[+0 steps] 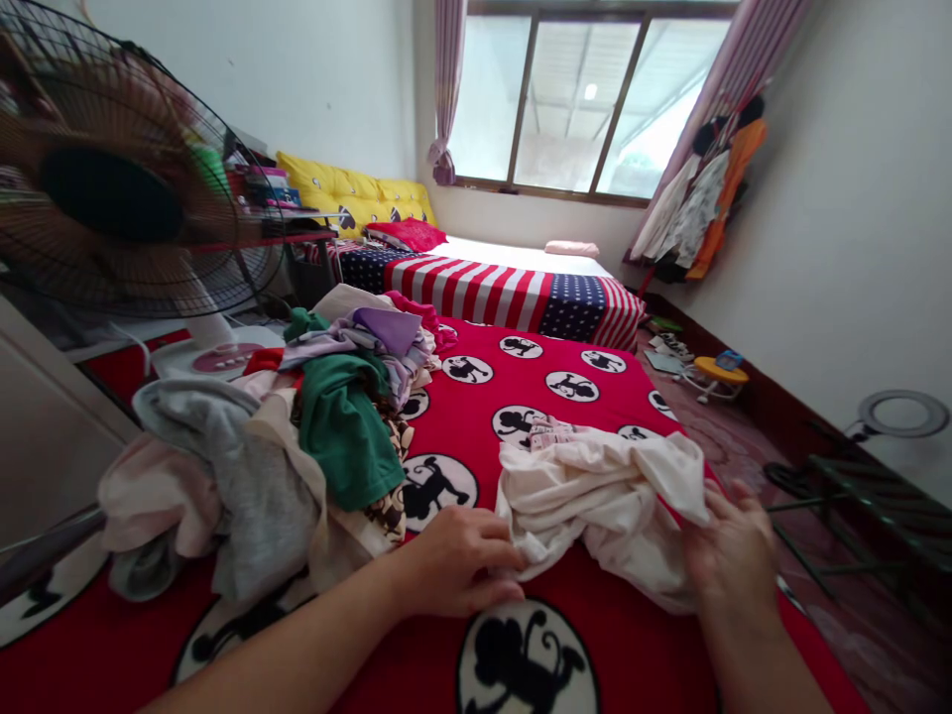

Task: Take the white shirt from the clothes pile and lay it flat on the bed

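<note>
A crumpled white garment [595, 486] lies in loose folds on the red monkey-print bedding, with a small pale pink printed part [550, 433] at its far edge. Its near left corner is pinched between the thumb and fingers of my left hand [465, 560]. My right hand [729, 550] grips the right edge, some fingers partly hidden by the cloth. To the left of my left hand is a heap of mixed clothes, with a green garment [349, 426], a grey one [238, 476] and a lilac one [391, 329] on top.
Red bedding [491, 337] spreads under the clothes. A standing fan [111, 193] is close on the left. Beyond stands another bed with a stars-and-stripes cover [476, 293]. On the right are a dark green rack-like stool [878, 506], a ring light [903, 414] and a small yellow stool [720, 371].
</note>
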`<state>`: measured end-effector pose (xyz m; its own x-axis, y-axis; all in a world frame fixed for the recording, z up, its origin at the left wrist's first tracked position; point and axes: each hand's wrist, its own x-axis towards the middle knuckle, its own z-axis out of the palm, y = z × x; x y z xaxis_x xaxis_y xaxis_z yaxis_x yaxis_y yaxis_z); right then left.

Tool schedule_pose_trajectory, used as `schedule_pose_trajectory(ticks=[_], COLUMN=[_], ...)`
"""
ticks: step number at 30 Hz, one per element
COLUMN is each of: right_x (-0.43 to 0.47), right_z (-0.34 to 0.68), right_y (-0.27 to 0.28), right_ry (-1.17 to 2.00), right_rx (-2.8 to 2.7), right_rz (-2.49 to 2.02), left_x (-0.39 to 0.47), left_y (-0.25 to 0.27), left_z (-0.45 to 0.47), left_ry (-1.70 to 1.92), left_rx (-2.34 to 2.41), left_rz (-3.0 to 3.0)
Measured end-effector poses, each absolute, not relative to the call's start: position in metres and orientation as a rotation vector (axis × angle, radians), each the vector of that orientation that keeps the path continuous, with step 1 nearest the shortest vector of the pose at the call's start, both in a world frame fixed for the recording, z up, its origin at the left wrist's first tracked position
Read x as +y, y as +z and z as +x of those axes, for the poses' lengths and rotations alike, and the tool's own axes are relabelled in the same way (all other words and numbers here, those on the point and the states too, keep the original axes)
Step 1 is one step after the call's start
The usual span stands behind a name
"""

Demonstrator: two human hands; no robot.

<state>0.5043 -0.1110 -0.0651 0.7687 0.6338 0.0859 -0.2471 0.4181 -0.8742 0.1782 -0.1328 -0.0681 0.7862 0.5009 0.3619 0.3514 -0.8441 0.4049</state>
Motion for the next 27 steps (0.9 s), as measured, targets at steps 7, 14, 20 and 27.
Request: schedule_pose_trajectory(ticks=[7,14,20,27], right_x=[-0.132,-0.131,-0.130,-0.140], right_z=[0.462,0.452,0.488,0.482], right_y=[-0.039,-0.040,-0.010,-0.001], right_ry=[0.028,0.352,0.320,0.625], right_rx=[-1.306,-1.141,-0.399,-0.432], right_rz=[-1.361,-1.255,-0.745,-0.796], left_x=[-0.138,-0.127,-0.094,-0.091], left_y=[-0.069,-0.047,-0.020,-0.027], left_z=[0.183,0.164,0.088,0.099], left_ry=[0.687,1.131,1.975,1.439], left_rx=[0.554,0.990,1.786,2.144], left_rz=[2.768,2.709,1.777,2.472])
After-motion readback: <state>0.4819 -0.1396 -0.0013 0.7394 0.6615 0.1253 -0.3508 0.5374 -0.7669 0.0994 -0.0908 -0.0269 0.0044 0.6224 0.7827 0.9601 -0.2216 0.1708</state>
